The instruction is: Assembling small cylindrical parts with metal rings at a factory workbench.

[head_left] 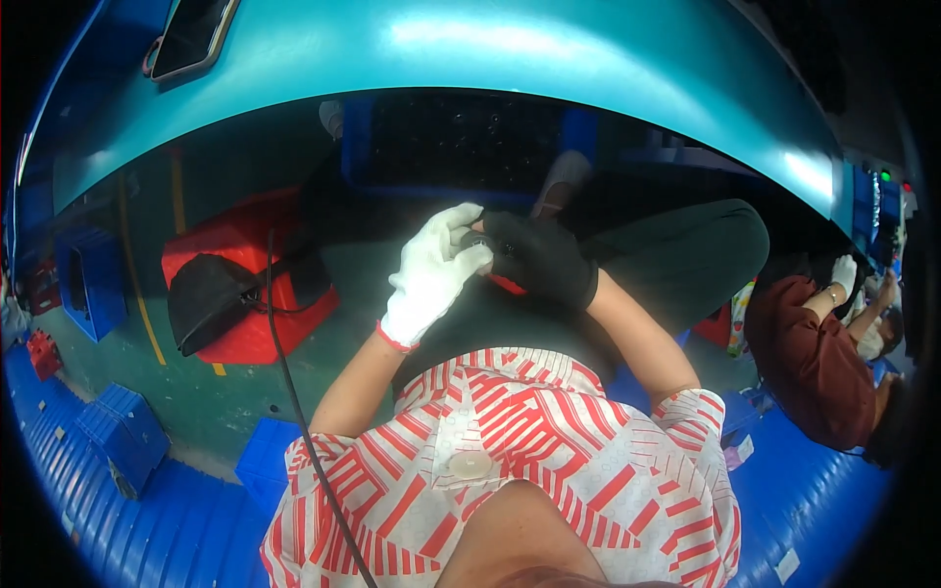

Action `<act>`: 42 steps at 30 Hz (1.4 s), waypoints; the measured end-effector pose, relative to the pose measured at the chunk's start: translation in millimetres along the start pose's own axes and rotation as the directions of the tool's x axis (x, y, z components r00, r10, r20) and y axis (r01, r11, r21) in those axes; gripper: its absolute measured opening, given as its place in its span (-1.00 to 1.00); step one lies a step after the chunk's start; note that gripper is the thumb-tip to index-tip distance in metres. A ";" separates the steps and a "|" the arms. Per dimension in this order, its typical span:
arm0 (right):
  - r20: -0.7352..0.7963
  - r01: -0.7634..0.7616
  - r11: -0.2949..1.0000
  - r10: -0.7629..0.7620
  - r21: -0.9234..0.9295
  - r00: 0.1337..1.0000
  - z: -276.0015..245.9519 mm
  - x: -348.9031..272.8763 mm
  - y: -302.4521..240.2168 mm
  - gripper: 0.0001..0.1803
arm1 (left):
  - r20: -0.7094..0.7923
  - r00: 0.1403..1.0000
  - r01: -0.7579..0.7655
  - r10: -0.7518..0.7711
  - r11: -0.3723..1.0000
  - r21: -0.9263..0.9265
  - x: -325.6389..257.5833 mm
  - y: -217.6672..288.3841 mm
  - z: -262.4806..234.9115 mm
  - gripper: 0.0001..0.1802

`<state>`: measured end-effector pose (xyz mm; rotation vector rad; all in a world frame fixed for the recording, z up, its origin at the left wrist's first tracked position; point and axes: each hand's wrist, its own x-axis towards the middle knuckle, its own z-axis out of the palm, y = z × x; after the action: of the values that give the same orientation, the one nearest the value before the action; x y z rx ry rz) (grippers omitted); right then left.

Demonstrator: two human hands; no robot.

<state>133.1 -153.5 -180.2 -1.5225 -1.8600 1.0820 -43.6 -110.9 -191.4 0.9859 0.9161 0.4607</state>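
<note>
My left hand [433,271] wears a white glove and my right hand [537,257] a black glove. They meet over my lap, below the edge of a teal worktable [510,49]. Both hands close around a small dark round part [477,241] held between the fingertips. A bit of red [507,285] shows under my right hand; I cannot tell what it is.
A phone [191,34] lies on the teal table at upper left. A black bag [211,299] rests on a red crate [250,274] on the floor to my left. A black cable [294,392] runs down past it. Blue crates [118,431] surround me. Another person [823,353] sits at right.
</note>
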 end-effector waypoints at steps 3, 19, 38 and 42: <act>-0.035 0.023 0.998 -0.025 -0.050 0.999 3.5 -1.1 -3.2 -0.62 | 0.000 1.000 0.029 -0.029 0.995 0.095 2.9 -0.5 -3.7 -0.44; -0.025 -0.028 0.995 0.030 0.092 0.999 0.1 -4.9 4.0 -0.47 | 0.074 0.991 0.127 -0.113 0.962 -0.242 1.5 11.3 -10.8 -0.45; -0.056 -0.011 0.998 0.014 0.056 0.998 9.1 -5.7 2.5 -0.49 | -0.066 0.996 0.043 -0.064 0.959 -0.281 -3.8 1.8 -5.3 -0.53; -0.127 -0.012 0.926 0.065 0.377 0.990 14.8 -1.7 3.8 -0.49 | -0.118 0.993 -0.019 -0.018 0.950 -0.311 -1.0 -0.4 -1.7 -0.52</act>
<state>124.0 -158.8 -191.5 -1.3728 -1.4344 1.2351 -45.5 -111.0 -191.7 0.6751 0.9166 0.6492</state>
